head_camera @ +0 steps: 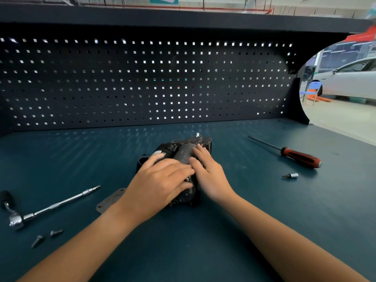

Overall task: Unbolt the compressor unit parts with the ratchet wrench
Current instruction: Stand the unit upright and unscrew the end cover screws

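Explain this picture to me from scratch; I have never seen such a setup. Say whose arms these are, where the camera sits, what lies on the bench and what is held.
No machine here: a person works with bare hands, and the single camera sits on their head, looking forward and down, so the arms reach in from the bottom edge. Both hands lie on the compressor unit in the middle of the blue bench: the right hand rests flat, the left hand curves over the near end, though a firm grip cannot be told. No tool is held. The ratchet wrench lies at the left, two loose bolts nearer the viewer, a metal plate by the left wrist. At the right lie a screwdriver and a small socket bit. A pegboard stands behind.
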Demonstrator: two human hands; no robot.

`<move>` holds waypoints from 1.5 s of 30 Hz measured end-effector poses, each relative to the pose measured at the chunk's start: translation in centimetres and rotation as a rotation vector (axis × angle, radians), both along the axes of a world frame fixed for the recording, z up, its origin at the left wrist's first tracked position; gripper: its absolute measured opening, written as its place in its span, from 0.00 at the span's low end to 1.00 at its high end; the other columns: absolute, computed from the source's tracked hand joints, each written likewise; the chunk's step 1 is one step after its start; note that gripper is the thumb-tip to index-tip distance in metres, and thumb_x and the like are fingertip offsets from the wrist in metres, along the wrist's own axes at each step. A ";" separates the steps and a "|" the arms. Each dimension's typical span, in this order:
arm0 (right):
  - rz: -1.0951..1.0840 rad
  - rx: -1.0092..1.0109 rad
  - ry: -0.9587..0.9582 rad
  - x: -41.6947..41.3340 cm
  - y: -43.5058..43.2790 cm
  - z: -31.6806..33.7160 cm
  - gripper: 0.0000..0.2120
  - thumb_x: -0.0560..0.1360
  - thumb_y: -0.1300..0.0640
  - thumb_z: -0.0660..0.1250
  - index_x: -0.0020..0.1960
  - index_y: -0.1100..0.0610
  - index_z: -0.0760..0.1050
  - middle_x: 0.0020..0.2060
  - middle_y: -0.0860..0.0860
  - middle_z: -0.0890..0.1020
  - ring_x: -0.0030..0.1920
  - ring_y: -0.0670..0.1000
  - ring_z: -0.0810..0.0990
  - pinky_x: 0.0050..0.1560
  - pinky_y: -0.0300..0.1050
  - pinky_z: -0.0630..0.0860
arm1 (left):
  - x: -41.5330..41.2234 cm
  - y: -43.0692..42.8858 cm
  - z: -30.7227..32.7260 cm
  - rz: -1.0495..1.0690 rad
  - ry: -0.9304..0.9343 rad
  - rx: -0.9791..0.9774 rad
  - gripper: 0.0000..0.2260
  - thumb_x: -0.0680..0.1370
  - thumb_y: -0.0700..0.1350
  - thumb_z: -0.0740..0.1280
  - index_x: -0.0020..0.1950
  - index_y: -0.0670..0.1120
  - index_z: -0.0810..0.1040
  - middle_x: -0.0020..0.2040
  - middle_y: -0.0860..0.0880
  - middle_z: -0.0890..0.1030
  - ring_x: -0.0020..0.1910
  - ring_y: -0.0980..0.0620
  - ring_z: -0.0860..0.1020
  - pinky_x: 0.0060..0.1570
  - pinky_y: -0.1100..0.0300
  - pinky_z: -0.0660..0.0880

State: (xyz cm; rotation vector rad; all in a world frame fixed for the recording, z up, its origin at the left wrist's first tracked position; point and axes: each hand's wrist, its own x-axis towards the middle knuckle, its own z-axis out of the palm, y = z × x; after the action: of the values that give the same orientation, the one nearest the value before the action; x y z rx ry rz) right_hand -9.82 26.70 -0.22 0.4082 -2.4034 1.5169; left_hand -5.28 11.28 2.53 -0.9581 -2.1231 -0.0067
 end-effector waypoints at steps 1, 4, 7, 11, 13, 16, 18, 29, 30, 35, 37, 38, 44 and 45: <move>0.003 0.007 0.003 0.0 0.0 0.0 0.21 0.81 0.53 0.56 0.73 0.55 0.62 0.75 0.46 0.57 0.74 0.43 0.52 0.67 0.33 0.49 | 0.1 0.0 0.0 0.002 -0.019 0.010 0.14 0.76 0.49 0.61 0.49 0.45 0.83 0.47 0.52 0.84 0.46 0.53 0.82 0.56 0.54 0.68; -0.011 0.019 0.017 0.0 0.2 -0.1 0.21 0.80 0.52 0.56 0.73 0.55 0.63 0.74 0.46 0.59 0.74 0.44 0.56 0.67 0.34 0.52 | 0.2 0.1 0.0 0.031 -0.100 0.040 0.15 0.75 0.51 0.60 0.50 0.44 0.82 0.48 0.51 0.83 0.48 0.52 0.81 0.56 0.56 0.68; -0.045 0.025 0.036 -0.1 0.6 -0.1 0.19 0.80 0.53 0.56 0.70 0.54 0.67 0.72 0.46 0.64 0.72 0.44 0.61 0.65 0.30 0.53 | 0.2 0.1 0.0 0.069 -0.226 0.075 0.22 0.77 0.57 0.56 0.52 0.43 0.82 0.52 0.50 0.83 0.52 0.51 0.80 0.58 0.56 0.69; -0.062 0.071 0.053 -0.5 1.2 0.1 0.17 0.80 0.56 0.56 0.68 0.54 0.71 0.70 0.46 0.68 0.71 0.44 0.64 0.62 0.27 0.54 | 0.3 0.2 0.3 0.060 -0.263 0.067 0.29 0.79 0.60 0.48 0.51 0.43 0.82 0.50 0.49 0.83 0.50 0.51 0.81 0.54 0.60 0.67; -0.065 0.108 0.060 -0.7 1.3 0.2 0.17 0.80 0.56 0.56 0.67 0.53 0.72 0.70 0.46 0.68 0.71 0.45 0.64 0.62 0.28 0.54 | 0.1 0.3 0.5 0.045 -0.249 0.059 0.29 0.79 0.60 0.48 0.51 0.43 0.82 0.49 0.50 0.83 0.49 0.51 0.81 0.54 0.60 0.67; -0.055 0.176 0.071 -1.0 1.4 0.6 0.16 0.80 0.56 0.56 0.66 0.54 0.73 0.70 0.46 0.69 0.71 0.45 0.64 0.64 0.30 0.55 | 0.0 0.2 0.4 0.042 -0.271 0.095 0.26 0.76 0.61 0.53 0.54 0.43 0.81 0.50 0.51 0.83 0.50 0.51 0.80 0.51 0.62 0.69; -0.043 0.206 0.059 -1.2 1.7 0.7 0.17 0.80 0.57 0.55 0.67 0.53 0.73 0.70 0.46 0.68 0.71 0.46 0.63 0.66 0.32 0.55 | -0.2 0.2 0.4 0.045 -0.353 0.198 0.25 0.73 0.61 0.61 0.59 0.44 0.79 0.54 0.52 0.81 0.55 0.54 0.77 0.52 0.64 0.71; 0.025 0.200 0.007 -1.6 2.2 1.1 0.18 0.80 0.59 0.54 0.69 0.53 0.70 0.71 0.45 0.66 0.71 0.45 0.62 0.58 0.23 0.53 | -0.3 -3.1 -0.4 0.131 -0.429 0.559 0.25 0.71 0.57 0.70 0.65 0.51 0.72 0.64 0.61 0.66 0.67 0.59 0.64 0.64 0.62 0.59; 0.026 0.174 0.003 -1.7 2.1 1.2 0.18 0.80 0.59 0.55 0.69 0.54 0.70 0.71 0.46 0.67 0.71 0.45 0.62 0.57 0.22 0.53 | -0.3 -3.1 -0.4 0.119 -0.451 0.577 0.24 0.71 0.56 0.70 0.65 0.52 0.72 0.64 0.62 0.66 0.67 0.59 0.64 0.64 0.62 0.59; 0.001 0.141 0.031 -1.8 1.8 0.7 0.17 0.80 0.59 0.56 0.68 0.54 0.71 0.70 0.45 0.68 0.70 0.44 0.64 0.57 0.21 0.53 | -0.1 -0.9 -0.5 0.086 -0.522 0.294 0.31 0.68 0.70 0.56 0.68 0.60 0.67 0.66 0.71 0.54 0.68 0.70 0.50 0.71 0.48 0.43; -0.015 0.106 0.031 -1.5 2.0 0.0 0.18 0.80 0.59 0.56 0.69 0.52 0.70 0.70 0.44 0.68 0.70 0.45 0.64 0.60 0.23 0.55 | -0.6 -0.5 -0.6 0.122 -0.540 0.236 0.27 0.72 0.68 0.59 0.69 0.60 0.66 0.67 0.70 0.54 0.67 0.71 0.49 0.70 0.47 0.37; -0.021 0.099 0.033 -1.4 2.1 -0.4 0.18 0.80 0.59 0.55 0.69 0.50 0.69 0.70 0.43 0.67 0.71 0.46 0.64 0.63 0.26 0.55 | -0.8 -0.4 -0.6 0.123 -0.557 0.239 0.25 0.73 0.64 0.61 0.69 0.60 0.66 0.67 0.69 0.56 0.67 0.70 0.51 0.71 0.48 0.37; 0.001 0.078 0.059 -1.5 1.7 -0.8 0.19 0.81 0.59 0.56 0.71 0.52 0.66 0.72 0.45 0.65 0.71 0.43 0.62 0.56 0.15 0.50 | -1.5 -1.0 -0.2 0.028 -0.621 0.302 0.20 0.73 0.57 0.66 0.64 0.62 0.70 0.62 0.72 0.60 0.60 0.79 0.55 0.65 0.67 0.42; 0.005 0.077 0.067 -1.5 1.6 -0.8 0.19 0.81 0.59 0.56 0.71 0.53 0.65 0.72 0.45 0.65 0.71 0.43 0.61 0.57 0.16 0.51 | -1.5 -1.0 -0.1 0.029 -0.623 0.306 0.20 0.73 0.58 0.65 0.64 0.61 0.71 0.62 0.72 0.60 0.60 0.79 0.55 0.64 0.73 0.40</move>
State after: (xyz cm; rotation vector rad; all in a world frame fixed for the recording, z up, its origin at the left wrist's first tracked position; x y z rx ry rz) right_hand -11.30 28.32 -1.00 0.4743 -2.4164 1.3934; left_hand -6.80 10.24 2.44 -0.8033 -2.5906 -0.6750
